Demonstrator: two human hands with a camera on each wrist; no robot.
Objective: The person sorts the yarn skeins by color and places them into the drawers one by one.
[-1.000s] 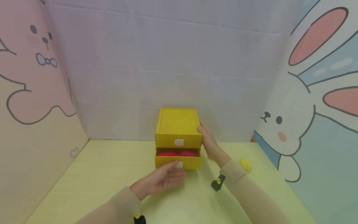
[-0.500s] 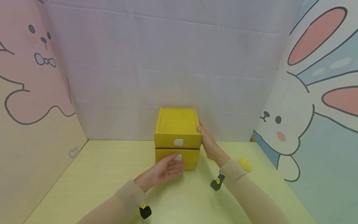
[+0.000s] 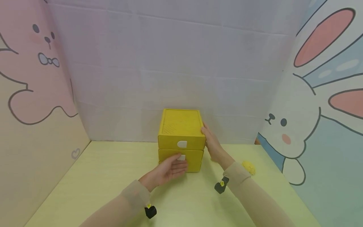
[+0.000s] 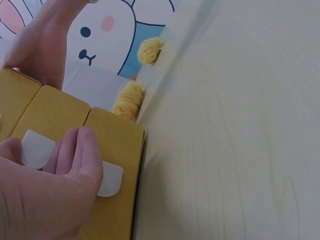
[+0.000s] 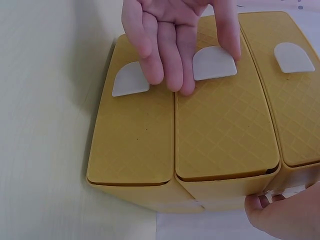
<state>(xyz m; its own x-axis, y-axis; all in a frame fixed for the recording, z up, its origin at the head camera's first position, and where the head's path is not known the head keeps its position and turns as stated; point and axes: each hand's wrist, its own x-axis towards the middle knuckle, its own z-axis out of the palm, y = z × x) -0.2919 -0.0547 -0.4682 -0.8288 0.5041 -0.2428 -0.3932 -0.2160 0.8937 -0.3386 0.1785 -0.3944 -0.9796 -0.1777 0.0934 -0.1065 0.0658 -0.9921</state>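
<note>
A yellow drawer cabinet stands against the back wall, its three drawer fronts flush. White half-round tabs serve as handles. At the middle drawer is my left hand, its fairly straight fingers touching the front to one side of the tab and the thumb at the tab's other side. My right hand rests against the cabinet's right side, thumb at the top edge; some of its fingers are hidden behind the side in the head view. The drawers' contents are out of sight.
Two yellow yarn bundles lie right of the cabinet: a round one and a longer one, mostly behind the right arm in the head view. The pale tabletop meets the white back wall and printed side walls.
The drawer, which stood out with red things showing inside, has slid back until flush, hiding them. My left hand moved forward with it; the right hand kept its place on the cabinet.
</note>
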